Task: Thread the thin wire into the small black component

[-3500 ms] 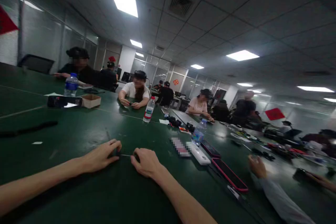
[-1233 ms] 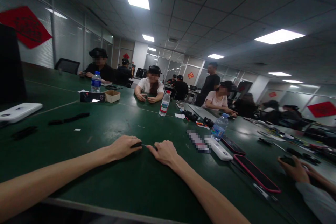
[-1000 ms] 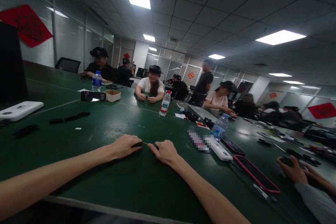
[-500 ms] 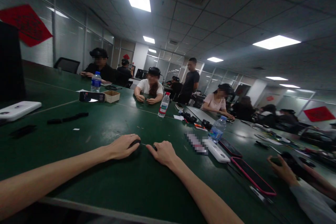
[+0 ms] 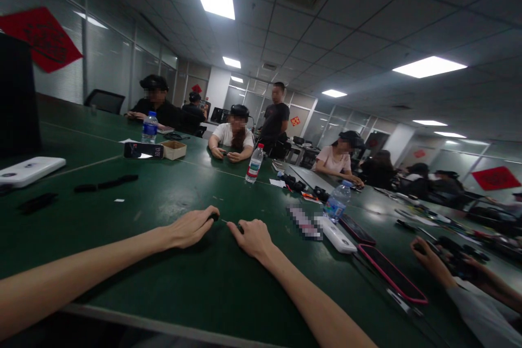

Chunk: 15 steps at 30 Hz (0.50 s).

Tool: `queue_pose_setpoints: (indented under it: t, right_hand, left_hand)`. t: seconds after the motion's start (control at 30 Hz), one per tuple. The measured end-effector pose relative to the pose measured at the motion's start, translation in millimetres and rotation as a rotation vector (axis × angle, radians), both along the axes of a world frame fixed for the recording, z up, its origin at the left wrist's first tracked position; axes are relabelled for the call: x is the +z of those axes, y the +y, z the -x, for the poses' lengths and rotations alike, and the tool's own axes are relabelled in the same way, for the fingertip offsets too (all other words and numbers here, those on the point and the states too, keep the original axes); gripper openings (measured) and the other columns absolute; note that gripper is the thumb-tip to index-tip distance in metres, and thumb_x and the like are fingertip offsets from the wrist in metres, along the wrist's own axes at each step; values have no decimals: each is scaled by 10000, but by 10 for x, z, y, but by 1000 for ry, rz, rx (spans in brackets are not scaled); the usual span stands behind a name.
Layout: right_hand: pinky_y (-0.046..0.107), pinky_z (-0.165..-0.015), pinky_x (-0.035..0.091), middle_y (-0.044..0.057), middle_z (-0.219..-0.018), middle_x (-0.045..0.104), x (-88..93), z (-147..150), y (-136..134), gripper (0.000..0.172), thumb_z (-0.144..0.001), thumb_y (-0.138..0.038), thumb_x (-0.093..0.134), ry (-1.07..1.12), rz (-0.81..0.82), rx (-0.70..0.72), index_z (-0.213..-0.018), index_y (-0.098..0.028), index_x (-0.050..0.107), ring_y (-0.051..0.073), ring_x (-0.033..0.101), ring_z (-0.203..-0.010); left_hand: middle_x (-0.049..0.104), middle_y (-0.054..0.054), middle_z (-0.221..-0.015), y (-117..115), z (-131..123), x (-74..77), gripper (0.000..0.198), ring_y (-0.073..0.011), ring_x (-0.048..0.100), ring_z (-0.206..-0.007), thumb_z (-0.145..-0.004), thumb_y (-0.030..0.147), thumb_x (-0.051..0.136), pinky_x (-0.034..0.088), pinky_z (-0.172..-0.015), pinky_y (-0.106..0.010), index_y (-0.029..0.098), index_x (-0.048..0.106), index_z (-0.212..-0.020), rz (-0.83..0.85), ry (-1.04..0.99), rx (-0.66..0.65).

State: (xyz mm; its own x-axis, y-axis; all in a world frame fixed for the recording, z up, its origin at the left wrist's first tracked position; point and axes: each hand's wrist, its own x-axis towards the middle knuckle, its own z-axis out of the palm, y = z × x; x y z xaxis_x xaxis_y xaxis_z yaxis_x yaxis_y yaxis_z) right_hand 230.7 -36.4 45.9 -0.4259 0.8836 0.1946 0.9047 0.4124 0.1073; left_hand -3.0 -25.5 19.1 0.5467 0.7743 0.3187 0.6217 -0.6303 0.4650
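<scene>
Over the green table, my left hand is closed around a small black rounded object, its kind too small to make out. Just to the right, my right hand has its fingers curled, with a small dark piece showing between thumb and fingers. A thin pale line shows in the narrow gap between the hands; I cannot tell which piece it belongs to. My fingers hide most of both pieces.
Ahead stands a red-capped bottle. At right are a blue-capped bottle, a white power bank and a pink-edged phone. Another person's hand works at far right. Left lie black straps and an open box.
My left hand has shifted slightly, its fingers now more bunched over the black object. My right hand stays put. In the background, a standing person has moved left.
</scene>
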Motion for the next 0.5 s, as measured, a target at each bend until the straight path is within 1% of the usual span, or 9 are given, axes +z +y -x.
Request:
queue_pose_setpoints:
  t: [0.3, 0.5]
  right_hand:
    - [280, -664, 461, 126, -828, 726, -25, 55, -31, 761, -965, -640, 121, 26, -16, -9, -867, -171, 712, 212, 681, -738]
    - [299, -690, 476, 144, -860, 729, -45, 79, -40, 773, -962, -644, 119, 22, -10, -48, -893, -166, 722, 231, 689, -778]
  left_hand:
    - [688, -106, -1016, 4, -5, -30, 383, -244, 665, -886, -994, 386, 231, 477, -802, -370, 190, 481, -1208, -41, 28, 7]
    - [691, -95, -1003, 9, -16, -37, 379, -242, 666, -871, -993, 386, 225, 481, -796, -367, 192, 480, -1197, -58, 23, -5]
